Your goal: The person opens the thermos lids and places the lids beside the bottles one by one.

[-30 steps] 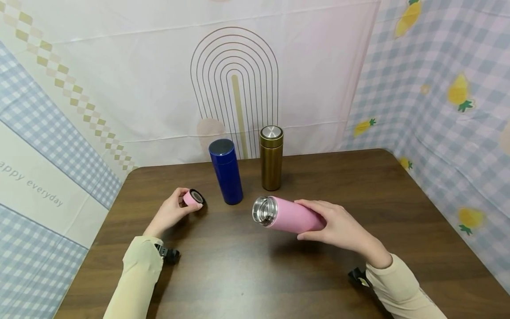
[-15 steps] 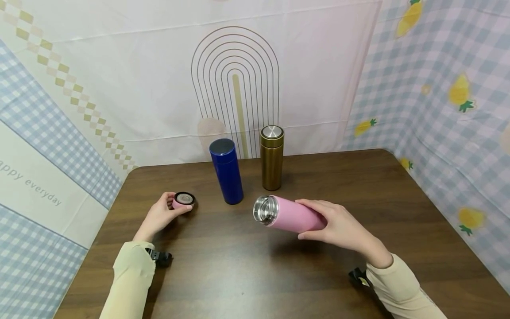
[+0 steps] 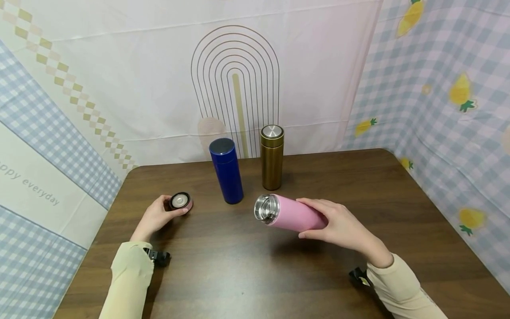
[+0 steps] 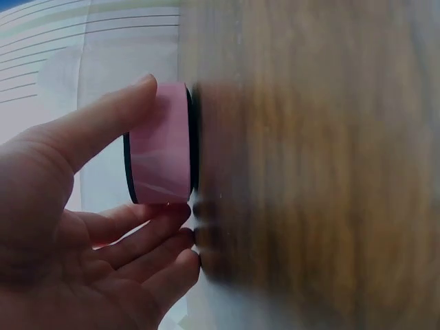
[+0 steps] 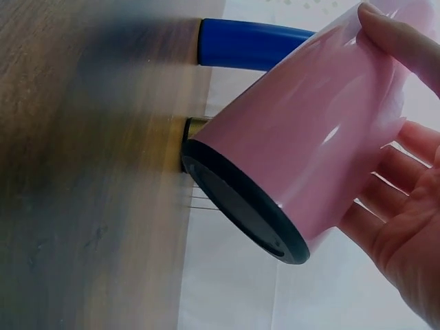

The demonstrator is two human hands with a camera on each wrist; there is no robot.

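At the table's left, my left hand [image 3: 155,217] pinches a pink bottle lid [image 3: 180,201] between thumb and fingers. The lid's underside faces up, and in the left wrist view the pink lid [image 4: 162,148] sits at the tabletop. My right hand [image 3: 334,223] grips a pink thermos bottle [image 3: 295,213] round its lower part. That bottle is tilted well over, its uncapped steel mouth pointing left. In the right wrist view, the black base of the pink bottle [image 5: 302,137] is lifted off the table.
A blue thermos [image 3: 228,175] with its lid on stands between the hands, farther back. To its right stands a gold thermos [image 3: 272,164], also capped. Behind the brown table [image 3: 239,274] hangs a patterned cloth [image 3: 159,88].
My left hand has moved left and toward me with the lid, which has turned from tilted to lying underside up. My right hand and the pink bottle have hardly moved.
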